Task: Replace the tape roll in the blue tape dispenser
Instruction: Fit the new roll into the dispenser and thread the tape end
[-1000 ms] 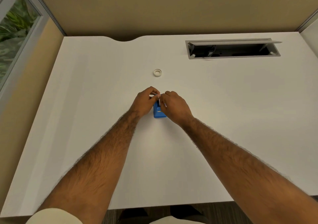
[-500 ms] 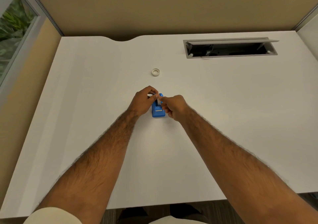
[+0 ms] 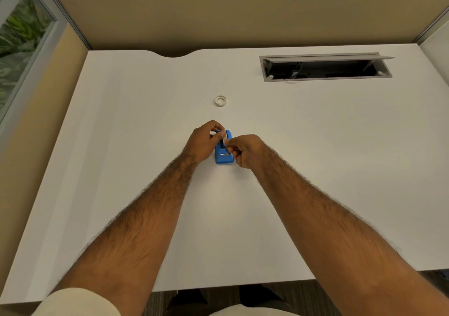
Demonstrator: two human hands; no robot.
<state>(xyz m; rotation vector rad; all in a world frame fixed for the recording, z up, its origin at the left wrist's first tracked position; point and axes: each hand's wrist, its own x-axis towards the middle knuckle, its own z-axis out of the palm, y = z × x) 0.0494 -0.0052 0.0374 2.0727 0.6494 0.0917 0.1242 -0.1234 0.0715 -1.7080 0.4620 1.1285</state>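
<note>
A small blue tape dispenser stands on the white desk at the middle. My left hand grips the dispenser's far end from the left, thumb on the tape roll seated in it. My right hand pinches the free end of a pale tape strip that runs from the roll toward the dispenser's near end. A second, small white tape roll lies flat on the desk beyond the hands, apart from them.
A grey cable hatch with its lid raised is set into the desk at the back right. Tan partition walls close the back and left. A window with plants is at the far left.
My right hand has drawn back toward me from the dispenser's top, pulling the tape strip out along it. My left hand has stayed on the dispenser's far end.
</note>
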